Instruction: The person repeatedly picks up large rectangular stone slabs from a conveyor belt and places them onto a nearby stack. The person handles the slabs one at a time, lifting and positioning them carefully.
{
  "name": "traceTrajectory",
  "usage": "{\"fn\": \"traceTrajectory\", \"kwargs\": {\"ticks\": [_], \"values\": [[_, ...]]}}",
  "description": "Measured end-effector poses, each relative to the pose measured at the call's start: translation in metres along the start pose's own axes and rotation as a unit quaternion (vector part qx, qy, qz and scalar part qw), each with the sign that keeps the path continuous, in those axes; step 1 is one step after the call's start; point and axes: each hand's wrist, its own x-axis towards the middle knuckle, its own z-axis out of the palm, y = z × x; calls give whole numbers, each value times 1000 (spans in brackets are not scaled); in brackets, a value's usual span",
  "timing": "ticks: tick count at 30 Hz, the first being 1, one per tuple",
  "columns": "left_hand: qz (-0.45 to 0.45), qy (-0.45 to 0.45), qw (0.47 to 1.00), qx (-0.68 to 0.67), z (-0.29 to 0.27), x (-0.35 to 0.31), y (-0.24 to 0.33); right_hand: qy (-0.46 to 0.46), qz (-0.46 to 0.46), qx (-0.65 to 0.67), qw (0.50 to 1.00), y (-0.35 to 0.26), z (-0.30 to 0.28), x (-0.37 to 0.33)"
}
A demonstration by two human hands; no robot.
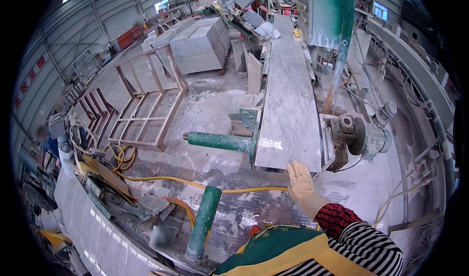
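My right hand (pixel 299 179), in a pale cream glove, reaches forward with its fingers stretched out flat. Its fingertips are at the near end of a long grey-veined white marble slab (pixel 288 105), and nothing is gripped in it. The slab lies lengthwise on a machine bed and runs away from me toward the back. To the right of its near end sits a grey electric motor (pixel 373 139) with a gearbox. A green roller (pixel 220 142) sticks out on the left side of the bed. My left hand is out of view.
A yellow hose (pixel 171 178) crosses the wet floor. At lower left are a green post (pixel 204 222) and another polished slab (pixel 93 227). Metal frames (pixel 146 110) and stacked slabs (pixel 195 46) stand farther left. A green machine housing (pixel 332 12) overhangs the bed; people work in the distance.
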Motion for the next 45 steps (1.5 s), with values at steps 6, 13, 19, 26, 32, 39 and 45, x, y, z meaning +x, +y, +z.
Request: {"fn": "traceTrajectory", "kwargs": {"ticks": [6,13,19,26,32,39,45], "values": [[-39,-50,998,30,-11,0,10,24,-5,11,1000,-1,1,2],[-13,16,997,75,22,-15,-12,40,-18,-5,999,0,2,6],[-23,-8,998,57,-5,-8,8,39,-12,5,999,-1,0,7],[-33,-16,999,29,-6,-9,4,27,-5,19,999,-4,-8,10],[-48,-38,998,27,-7,-11,6,27,-12,2,1000,2,0,11],[-40,-25,998,48,1,-19,-1,9,-9,21,1000,1,-6,14],[-23,-5,999,39,-3,-19,2,-20,-11,-10,1000,4,0,8]]}}
